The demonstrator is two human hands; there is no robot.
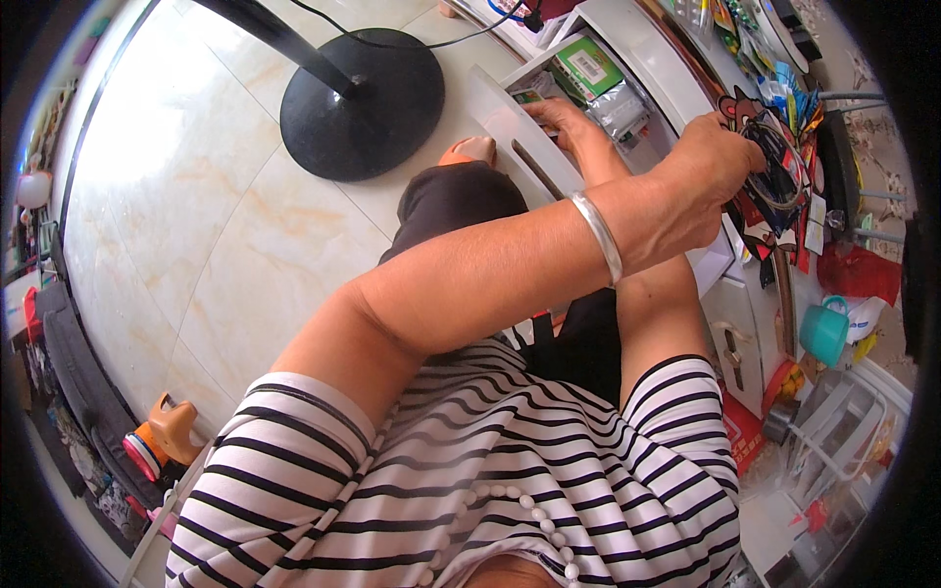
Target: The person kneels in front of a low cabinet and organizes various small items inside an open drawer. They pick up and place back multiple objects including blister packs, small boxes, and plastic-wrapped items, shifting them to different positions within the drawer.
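My left forearm, with a silver bangle (597, 237) on it, crosses over my right arm. My left hand (709, 165) grips the near edge of a flat pack with cartoon bear print and a dark coiled cord (772, 165), above the cabinet top. Below it, my right hand (570, 125) reaches into an open white drawer (514, 121). Its fingers curl beside a small green-and-white packet (528, 96), and whether they hold anything is hidden. A green box with a barcode label (588, 66) and a clear plastic-wrapped item (619, 109) also lie in the drawer.
Packets crowd the cabinet top, with a teal plastic cup (825, 331) nearer me. A black round stand base (364, 106) rests on the tiled floor, and a black cable (412, 45) runs over it. An orange-and-tan plastic object (165, 434) lies at lower left.
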